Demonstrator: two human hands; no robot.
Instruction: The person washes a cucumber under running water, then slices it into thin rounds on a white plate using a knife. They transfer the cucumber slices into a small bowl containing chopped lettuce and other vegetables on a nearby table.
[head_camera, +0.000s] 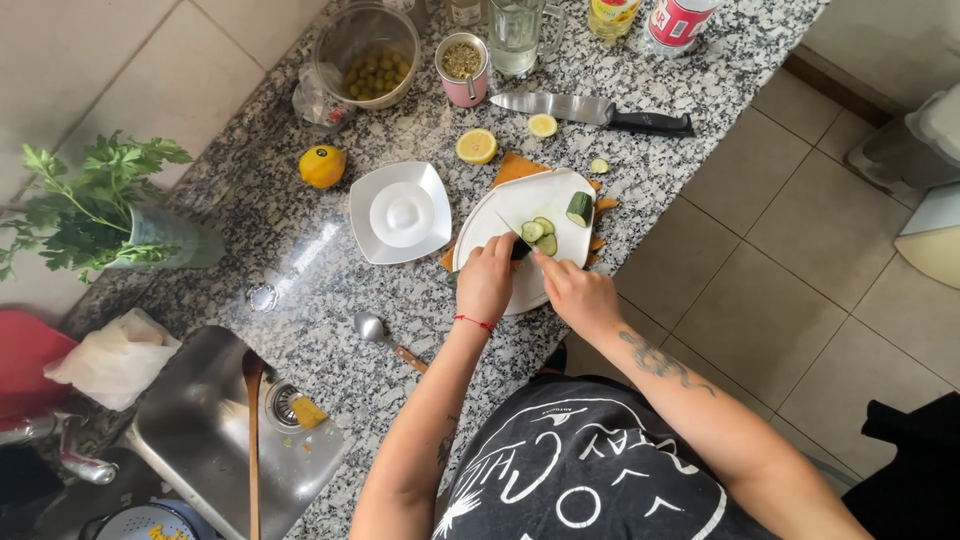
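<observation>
Far left: 1 bunch green parsley in a grey glass vase (160, 232); 1 red cloth (25, 370) w/ 1 crumpled white plastic bag (112, 358) beside it.
Sink: 1 steel sink basin (205, 420), set in the speckled grey granite counter (300, 250); inside it 1 long wooden spoon (253, 440) + 1 yellow sponge (308, 412).
Counter, left-mid: 1 whole yellow lemon (322, 166); 1 clear glass bowl of green olives (367, 55); 1 square white dish w/ a round white juicer (400, 212); 1 metal spoon w/ wooden handle (385, 336).
Counter, back: 1 pink tin of dried herbs (463, 68); 1 clear glass jug (517, 35); 2 bottles at top edge, cut off by frame.
Lemon pieces: 2, a half lemon (477, 146) + a smaller lemon end slice (542, 125).
Big knife: 1 large steel chef's knife w/ black handle (595, 112), lying flat, untouched.
Board: 1 white oval cutting board (525, 232) over an orange cloth (515, 168).
Cucumber: on the board; 1 dark green cucumber chunk (579, 208), approx 3 cut cucumber slices (538, 232), 1 stray cucumber slice on the granite (599, 165).
Left hand (487, 282): arm reaches fwd, palm down, fingers curled narrow, pinning the cucumber piece being cut (520, 249).
Right hand (578, 295): forearm angled in from the right, fingers closed on a small thin-bladed knife (508, 227); handle hidden in fist, blade tip pts up-left across the board.
</observation>
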